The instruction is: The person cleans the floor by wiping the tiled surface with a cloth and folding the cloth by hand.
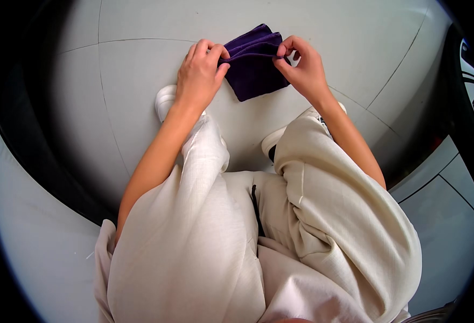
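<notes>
A dark purple cloth [257, 75], folded into several layers, hangs or rests just beyond my shoes; whether it touches the floor I cannot tell. My left hand [202, 70] pinches its upper left corner between thumb and fingers. At the upper right corner, my right hand [303, 67] grips the edge with thumb and forefinger. Between the two hands the layers fan slightly apart along the top, and the lower part is flat and square.
Pale floor tiles [140, 70] with thin joints lie all around. White shoes [164, 100] and my bent legs in cream trousers [194, 231] frame the near side. Dark curved objects, seemingly tyres, stand at the left [43, 145] and right [455, 81].
</notes>
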Demonstrator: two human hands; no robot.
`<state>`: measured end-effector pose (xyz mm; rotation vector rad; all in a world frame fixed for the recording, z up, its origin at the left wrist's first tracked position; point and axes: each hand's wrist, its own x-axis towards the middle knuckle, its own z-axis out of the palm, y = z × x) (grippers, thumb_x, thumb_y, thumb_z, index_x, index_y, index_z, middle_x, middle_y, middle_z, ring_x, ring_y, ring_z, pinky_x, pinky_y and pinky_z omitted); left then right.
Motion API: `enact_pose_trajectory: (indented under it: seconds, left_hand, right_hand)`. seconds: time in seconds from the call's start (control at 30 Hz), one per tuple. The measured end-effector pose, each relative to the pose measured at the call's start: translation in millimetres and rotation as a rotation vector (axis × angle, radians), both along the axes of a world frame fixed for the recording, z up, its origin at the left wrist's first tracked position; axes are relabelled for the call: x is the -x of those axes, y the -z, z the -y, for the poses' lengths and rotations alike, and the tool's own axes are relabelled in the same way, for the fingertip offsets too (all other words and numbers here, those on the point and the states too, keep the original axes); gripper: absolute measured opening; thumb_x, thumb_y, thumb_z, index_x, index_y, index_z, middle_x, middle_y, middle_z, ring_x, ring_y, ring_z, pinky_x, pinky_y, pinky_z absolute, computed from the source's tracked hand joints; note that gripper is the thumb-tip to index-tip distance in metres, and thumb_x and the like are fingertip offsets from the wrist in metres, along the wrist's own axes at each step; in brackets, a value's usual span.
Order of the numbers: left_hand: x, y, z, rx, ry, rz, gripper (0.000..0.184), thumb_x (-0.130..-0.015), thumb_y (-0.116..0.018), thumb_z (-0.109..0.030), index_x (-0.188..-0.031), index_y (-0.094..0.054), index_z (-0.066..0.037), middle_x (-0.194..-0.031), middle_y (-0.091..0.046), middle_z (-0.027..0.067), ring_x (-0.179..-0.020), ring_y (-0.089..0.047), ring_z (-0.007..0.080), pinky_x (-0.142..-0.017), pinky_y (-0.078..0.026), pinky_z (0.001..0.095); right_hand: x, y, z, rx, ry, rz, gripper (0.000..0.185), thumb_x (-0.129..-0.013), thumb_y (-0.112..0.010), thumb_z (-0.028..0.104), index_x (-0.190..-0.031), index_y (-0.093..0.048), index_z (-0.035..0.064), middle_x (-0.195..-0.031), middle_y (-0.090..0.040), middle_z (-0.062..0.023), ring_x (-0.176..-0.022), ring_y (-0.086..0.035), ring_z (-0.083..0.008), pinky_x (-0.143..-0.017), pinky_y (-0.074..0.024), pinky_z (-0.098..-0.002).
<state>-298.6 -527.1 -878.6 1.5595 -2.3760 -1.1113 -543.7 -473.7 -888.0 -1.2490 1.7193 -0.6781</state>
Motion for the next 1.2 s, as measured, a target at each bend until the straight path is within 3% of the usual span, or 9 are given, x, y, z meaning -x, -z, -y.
enact_pose_trajectory:
  seconds: [0.13,0.17,0.3,0.4,0.53,0.63,0.8,1.0,1.2]
  left_hand:
    - [-2.0,-3.3,6.6,0.003,0.049,-0.025,0.017,-0.084,-0.077,-0.009,-0.096,-0.064,-0.01,-0.115,-0.063,0.0019,-0.109,-0.061,0.0265,-0.091,-0.052,0.0411]
    - [-3.1,-6.5,9.5,-0.007,0.074,-0.062,0.017,-0.083,-0.076,-0.008,-0.093,-0.063,-0.009,-0.122,-0.064,0.0008,-0.111,-0.06,0.0269,-0.094,-0.051,0.0413]
    - [-14.0,-31.3,12.0,0.087,0.249,-0.24,0.019,-0.079,-0.075,-0.004,-0.089,-0.061,-0.009,-0.135,-0.065,0.0005,-0.124,-0.057,0.0274,-0.102,-0.047,0.044]
    - [-15.1,-51.1,11.7,0.091,0.494,-0.411,0.021,-0.076,-0.074,-0.001,-0.086,-0.058,-0.009,-0.136,-0.067,0.0022,-0.131,-0.057,0.0275,-0.11,-0.042,0.0461]
    - [-7.3,-69.7,9.0,0.0,0.618,-0.569,0.021,-0.075,-0.073,0.002,-0.087,-0.059,-0.008,-0.117,-0.074,0.0028,-0.12,-0.064,0.0279,-0.117,-0.04,0.0459]
    - [-4.6,-74.6,18.5,-0.079,0.595,-0.618,0.025,-0.074,-0.076,0.0,-0.096,-0.064,-0.006,-0.092,-0.067,0.0045,-0.099,-0.064,0.0263,-0.108,-0.047,0.0439]
    - [10.5,-57.5,25.5,-0.064,0.539,-0.564,0.035,-0.074,-0.077,0.001,-0.107,-0.065,-0.006,-0.099,-0.066,0.0071,-0.097,-0.062,0.0283,-0.091,-0.05,0.044]
    - [0.9,-54.2,34.0,-0.079,0.366,-0.526,0.027,-0.084,-0.063,0.012,-0.106,-0.063,-0.004,-0.101,-0.066,0.0097,-0.093,-0.063,0.0286,-0.085,-0.051,0.0367]
    - [3.8,-60.9,48.7,0.179,0.224,-0.511,0.03,-0.09,-0.06,0.007,-0.117,-0.054,-0.004,-0.1,-0.066,0.0133,-0.087,-0.065,0.0336,-0.079,-0.053,0.0421]
  right_hand:
    - [-3.3,-26.2,-6.9,-0.037,0.092,0.266,0.021,-0.084,-0.071,0.002,-0.101,-0.06,0.0052,-0.089,-0.061,-0.0004,-0.086,-0.062,-0.013,-0.081,-0.0522,-0.0288]
    - [-2.1,-30.1,-10.9,-0.101,0.126,0.344,0.032,-0.086,-0.071,0.0,-0.115,-0.058,0.0038,-0.091,-0.06,-0.0009,-0.087,-0.062,-0.0118,-0.087,-0.053,-0.0275]
    - [1.8,-70.7,-24.6,-0.162,0.039,0.377,0.046,-0.088,-0.069,-0.001,-0.133,-0.057,0.0031,-0.089,-0.058,-0.0013,-0.087,-0.061,-0.0106,-0.089,-0.0537,-0.0285]
    - [14.0,-106.3,-29.2,-0.459,0.048,0.367,0.038,-0.09,-0.068,0.0,-0.128,-0.06,0.0013,-0.09,-0.058,-0.0016,-0.088,-0.061,-0.0101,-0.09,-0.0537,-0.0283]
    - [30.5,-145.5,-25.9,-0.411,-0.126,0.435,0.02,-0.091,-0.066,0.0,-0.111,-0.067,-0.0001,-0.092,-0.061,-0.0025,-0.089,-0.062,-0.0129,-0.091,-0.0538,-0.0311]
    - [33.4,-183.3,-10.3,-0.342,-0.192,0.392,0.016,-0.085,-0.062,-0.006,-0.099,-0.068,-0.0005,-0.093,-0.061,-0.005,-0.087,-0.06,-0.0151,-0.084,-0.0514,-0.0299]
    - [29.2,-228.5,2.8,-0.25,-0.22,0.395,0.016,-0.076,-0.063,-0.006,-0.089,-0.069,-0.0004,-0.09,-0.056,-0.0072,-0.085,-0.054,-0.0158,-0.073,-0.0437,-0.0256]
    - [25.1,-262.9,9.5,-0.155,-0.051,0.243,0.017,-0.075,-0.061,-0.004,-0.091,-0.066,-0.0042,-0.098,-0.053,-0.0095,-0.09,-0.05,-0.0161,-0.081,-0.037,-0.0269]
    - [49.9,-284.1,5.5,0.073,-0.133,0.03,0.017,-0.089,-0.058,-0.001,-0.105,-0.062,-0.0001,-0.11,-0.059,-0.0144,-0.103,-0.057,-0.0185,-0.091,-0.0442,-0.0293]
